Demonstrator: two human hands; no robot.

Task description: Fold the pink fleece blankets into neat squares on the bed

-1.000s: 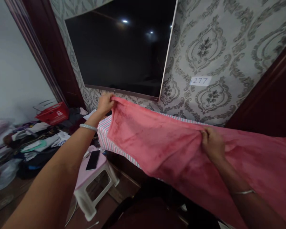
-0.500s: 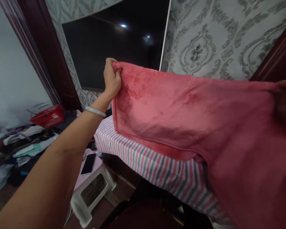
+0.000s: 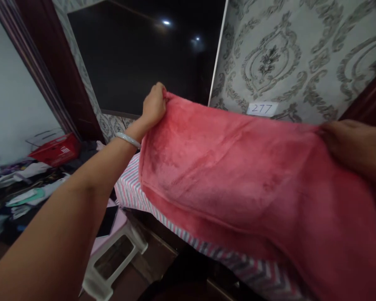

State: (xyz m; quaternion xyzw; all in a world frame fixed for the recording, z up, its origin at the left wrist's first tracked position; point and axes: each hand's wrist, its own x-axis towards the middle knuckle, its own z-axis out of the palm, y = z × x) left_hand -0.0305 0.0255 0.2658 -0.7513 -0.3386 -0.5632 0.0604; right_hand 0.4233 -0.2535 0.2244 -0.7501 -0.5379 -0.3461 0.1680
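A pink fleece cloth (image 3: 238, 179) is stretched out in the air between my two hands. My left hand (image 3: 154, 105), with a pale bangle on the wrist, is closed on its far left corner, in front of the dark wall screen. At the right edge my right hand (image 3: 352, 144) is closed on the cloth's other end, close to the camera. The cloth sags over a striped covered surface (image 3: 130, 192) below it and hides most of that surface.
A large black screen (image 3: 144, 58) hangs on the patterned wall, with a white label reading 277 (image 3: 262, 109) beside it. Below left stands a pale stool (image 3: 113, 246) with a dark phone (image 3: 108, 225) on it. A red basket (image 3: 54, 149) and heaped clothes lie at the far left.
Both hands lifted the pink cloth off the striped surface and spread it wide. My right hand moved from the cloth's middle out to its right end; the left hand has since dropped slightly.
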